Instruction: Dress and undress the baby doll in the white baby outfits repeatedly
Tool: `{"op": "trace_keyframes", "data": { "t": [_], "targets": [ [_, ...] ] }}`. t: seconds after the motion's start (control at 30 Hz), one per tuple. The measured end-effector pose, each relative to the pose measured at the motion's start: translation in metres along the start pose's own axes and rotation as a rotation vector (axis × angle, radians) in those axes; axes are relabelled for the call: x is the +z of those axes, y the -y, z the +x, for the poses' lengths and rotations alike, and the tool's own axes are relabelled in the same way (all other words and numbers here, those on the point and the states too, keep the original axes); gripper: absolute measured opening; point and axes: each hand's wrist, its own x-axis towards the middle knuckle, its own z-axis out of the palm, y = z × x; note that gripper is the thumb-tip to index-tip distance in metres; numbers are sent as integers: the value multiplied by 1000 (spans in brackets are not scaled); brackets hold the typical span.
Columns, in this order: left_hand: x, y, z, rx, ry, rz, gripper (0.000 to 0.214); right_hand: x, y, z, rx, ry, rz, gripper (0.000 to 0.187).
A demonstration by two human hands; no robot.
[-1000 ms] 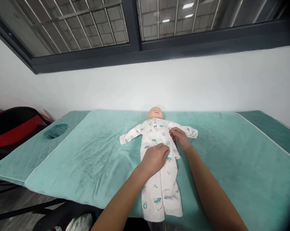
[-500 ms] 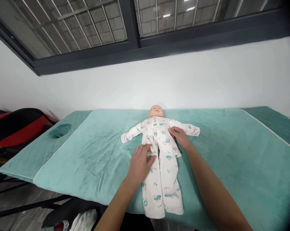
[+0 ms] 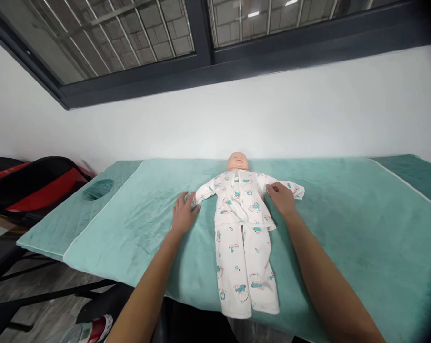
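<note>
A baby doll (image 3: 237, 161) lies on its back on a teal towel (image 3: 136, 224), dressed in a white printed top (image 3: 241, 197) and matching trousers (image 3: 244, 267). My left hand (image 3: 184, 213) rests flat and open on the towel, its fingertips at the cuff of the doll's left-side sleeve. On the other side, my right hand (image 3: 281, 197) lies on the sleeve near the shoulder, fingers bent loosely over the cloth; whether they pinch it is unclear.
The towel covers a padded table (image 3: 51, 228) with a face hole (image 3: 97, 189) at the left. A white wall and dark window frame stand behind. Red and black seats (image 3: 29, 186) sit at the left. A bottle (image 3: 90, 329) lies on the floor below.
My left hand left the doll's belly and slid left to the sleeve cuff. My right hand moved from the chest out to the other sleeve. The top now lies flatter.
</note>
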Motion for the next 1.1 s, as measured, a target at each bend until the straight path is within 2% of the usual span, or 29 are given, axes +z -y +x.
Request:
{"op": "trace_keyframes", "data": {
  "t": [0.1, 0.3, 0.4, 0.47, 0.5, 0.57, 0.63, 0.67, 0.77, 0.83, 0.97, 1.1],
  "targets": [
    [14, 17, 6, -65, 32, 71, 47, 3, -2, 1, 16, 20, -80, 29],
    [20, 14, 5, -120, -58, 124, 44, 8, -1, -5, -52, 2, -92, 26],
    [19, 15, 5, -175, -83, 111, 40, -10, -14, -5, -146, -34, -238, 27],
    [18, 15, 3, -199, -95, 101, 37, -33, -30, -2, -155, -133, -401, 29],
    [17, 15, 3, -206, -101, 100, 35, -45, -39, -1, -119, -198, -475, 30],
    [15, 15, 2, -227, -116, 97, 34, -68, -55, 2, 50, -273, -582, 41],
    [14, 16, 1, -244, -126, 80, 34, -80, -65, 4, 210, -234, -616, 53],
    [14, 17, 1, -245, -133, 65, 35, -82, -67, 4, 241, -183, -610, 56],
    [15, 22, 1, -227, -188, -24, 35, -73, -66, 2, 158, -77, -560, 50],
    [17, 26, 1, -237, -243, -120, 33, -66, -65, 2, 111, -83, -514, 40],
    [20, 34, 1, -311, -331, -272, 31, -66, -66, 12, 186, -169, -446, 33],
    [21, 36, 3, -307, -342, -233, 31, -71, -68, 26, 289, -232, -436, 33]
  ]
}}
